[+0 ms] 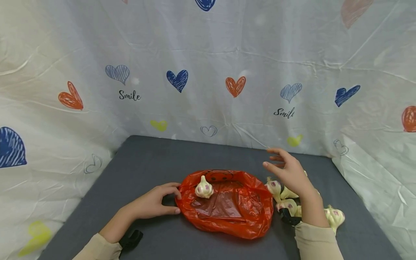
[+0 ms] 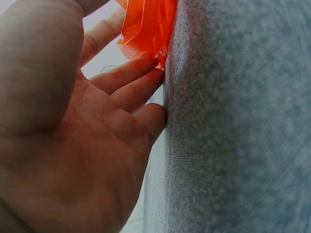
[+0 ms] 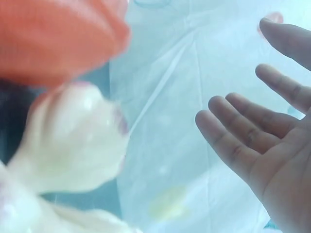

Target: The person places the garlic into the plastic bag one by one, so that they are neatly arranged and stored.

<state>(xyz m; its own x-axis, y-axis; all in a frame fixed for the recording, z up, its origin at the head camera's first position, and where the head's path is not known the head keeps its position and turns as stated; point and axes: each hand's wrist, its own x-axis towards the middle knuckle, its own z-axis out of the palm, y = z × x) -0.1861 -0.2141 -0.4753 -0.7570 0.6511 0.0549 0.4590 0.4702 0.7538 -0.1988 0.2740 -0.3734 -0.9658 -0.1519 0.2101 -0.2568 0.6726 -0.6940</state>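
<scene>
**A:** Entry. Nearest the camera are my two sleeves, each with a black wrist strap. Start with the left?

**B:** My left hand [image 1: 152,204] rests on the grey tabletop [image 1: 146,159] at the left edge of the orange bag [image 1: 227,204]. Fingers curl loosely toward the rim, tips touching the plastic. The left wrist view shows fingertips [image 2: 146,73] against the crumpled orange film where it meets the cloth. I judge this a steadying contact that keeps the mouth spread, not a full grip.

**A:** And inside the bag?

**B:** One garlic bulb [image 1: 204,188], near the far left of the bag's opening, tip up. The bag lies flat and open, so its floor is visible.

**A:** Right hand?

**B:** My right hand [image 1: 290,173] is raised just right of the bag, released: fingers spread and relaxed, holding nothing. The right wrist view confirms the bare palm and fingers [image 3: 252,131] against the pale curtain.

**A:** What lies under it?

**B:** The garlic pile [image 1: 286,196], on the tabletop just right of the bag, some bulbs hidden by my wrist. One sits farther right of the bag [image 1: 335,216]. Count unclear.

**A:** Surroundings?

**B:** A heart-print curtain [image 1: 208,72] stands behind the bag and wraps both sides.
</scene>
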